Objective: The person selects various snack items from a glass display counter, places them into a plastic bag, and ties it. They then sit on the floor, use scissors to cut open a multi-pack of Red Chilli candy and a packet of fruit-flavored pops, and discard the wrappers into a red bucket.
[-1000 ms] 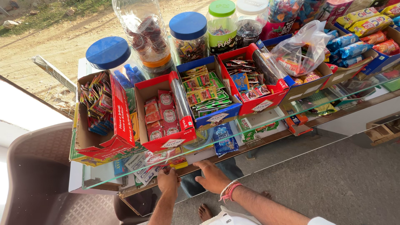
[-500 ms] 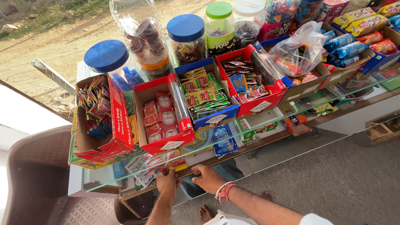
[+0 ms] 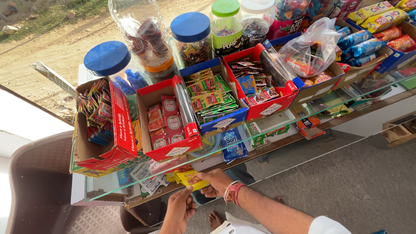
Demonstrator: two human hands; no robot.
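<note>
**Yellow packet under the glass top**

The yellow packet [image 3: 193,180] lies on the shelf beneath the glass top [image 3: 303,119], at the near edge, among other loose sachets. The right hand [image 3: 216,182] reaches in with its fingers curled onto the packet; whether they fully pinch it I cannot tell. The left hand [image 3: 180,210] hovers just near of it, fingers loosely bent, holding nothing.

The packet looks light, thin and crinkly — likely slippery film, best taken by a corner or sealed edge. Room is tight: the glass edge runs right above the knuckles, and 4 open boxes [image 3: 169,125] of sachets crowd the top. Free space lies only toward the near side.
</note>
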